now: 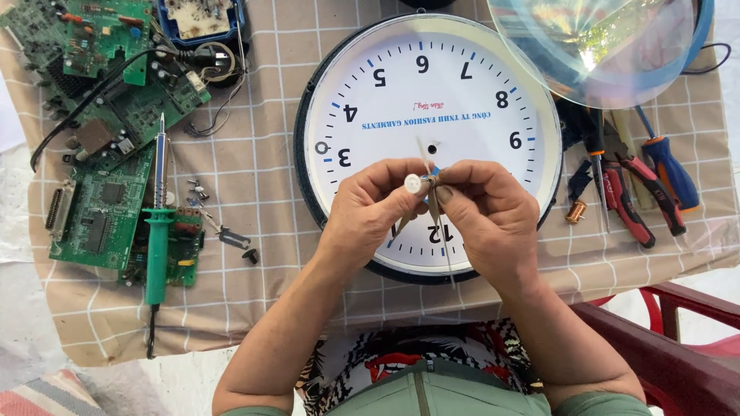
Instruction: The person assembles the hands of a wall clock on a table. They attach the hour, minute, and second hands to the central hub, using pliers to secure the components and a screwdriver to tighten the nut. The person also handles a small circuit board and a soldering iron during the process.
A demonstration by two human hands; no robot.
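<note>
Fingers (401, 179) of the left hand (368, 212): pinched together on a small white round cap (413, 183), thumb and forefinger closed around it. Fingers of the right hand (487, 208): pinched shut on thin pale clock hands (428, 173), meeting the left fingertips directly above the clock face.

Far left of the fingers: green circuit boards (100, 208), several overlapping, with a black cable across them.
Left of the fingers, nearer: green-handled soldering iron (158, 231), lying lengthwise on the boards, tip pointing away from the person.
Between the iron and the fingers: small loose screws and metal parts (223, 223), scattered on the checked cloth (254, 154) covering the worktop.
Directly beneath the fingers: round wall clock (478, 85), white dial, dark rim, lying flat, face up, its digits upside down to the wearer.
Above right of the fingers: clear domed clock cover (593, 46), overlapping the clock's edge.
Right of the fingers: small copper coil (576, 212); red-handled pliers (628, 204); blue-and-orange screwdriver (669, 171), all lying side by side on the cloth.
Lower right: red chair frame (686, 308).
</note>
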